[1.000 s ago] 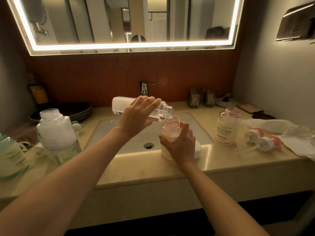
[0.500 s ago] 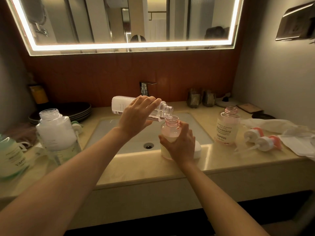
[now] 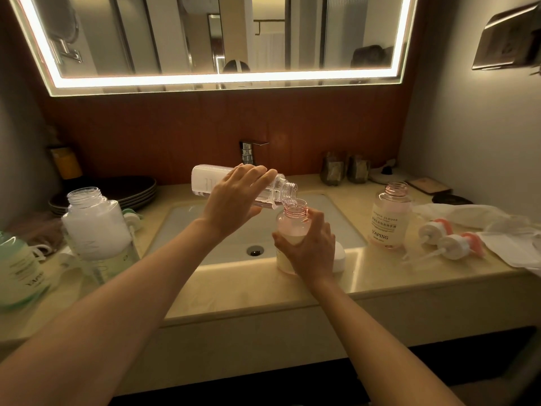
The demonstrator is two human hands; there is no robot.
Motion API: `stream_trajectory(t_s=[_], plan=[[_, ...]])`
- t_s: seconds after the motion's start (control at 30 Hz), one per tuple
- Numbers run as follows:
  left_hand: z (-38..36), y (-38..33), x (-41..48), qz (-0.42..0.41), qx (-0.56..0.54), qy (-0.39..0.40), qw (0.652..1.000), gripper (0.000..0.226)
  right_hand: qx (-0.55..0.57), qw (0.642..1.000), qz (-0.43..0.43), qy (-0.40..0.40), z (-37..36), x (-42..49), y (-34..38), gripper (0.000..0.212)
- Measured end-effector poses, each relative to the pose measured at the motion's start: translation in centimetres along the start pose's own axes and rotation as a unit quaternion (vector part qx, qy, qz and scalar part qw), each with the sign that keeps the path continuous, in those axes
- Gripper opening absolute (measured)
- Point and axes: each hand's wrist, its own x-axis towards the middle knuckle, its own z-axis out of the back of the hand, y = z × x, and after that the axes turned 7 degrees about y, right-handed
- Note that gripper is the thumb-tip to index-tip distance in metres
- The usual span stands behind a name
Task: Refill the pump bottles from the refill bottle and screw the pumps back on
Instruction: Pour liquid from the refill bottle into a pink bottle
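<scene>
My left hand (image 3: 234,200) grips a clear refill bottle (image 3: 205,184), tipped almost level over the sink, its open mouth above the neck of a pink pump bottle (image 3: 292,222). My right hand (image 3: 310,247) wraps that pink bottle's lower half, which stands on the sink's front rim. A second open pink bottle (image 3: 389,218) stands to the right. Two white-and-pink pumps (image 3: 450,240) lie on the counter beyond it. At the left stand an open frosted bottle (image 3: 93,227) and a green-labelled bottle (image 3: 20,271).
The sink basin (image 3: 205,227) with a chrome faucet (image 3: 248,150) lies under my hands. Dark plates (image 3: 128,189) are stacked at the back left. White cloths (image 3: 497,230) lie at the right. Two glass tumblers (image 3: 345,171) stand against the back wall.
</scene>
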Motion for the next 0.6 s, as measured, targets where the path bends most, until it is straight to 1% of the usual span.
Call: stream_trajectory(t_s=[0.6], plan=[[0.20,-0.12,0.03,0.001,-0.001,0.000,1.000,0.084,-0.005,1.000,-0.001,-0.007,0.07,-0.02,0.20,0.075]])
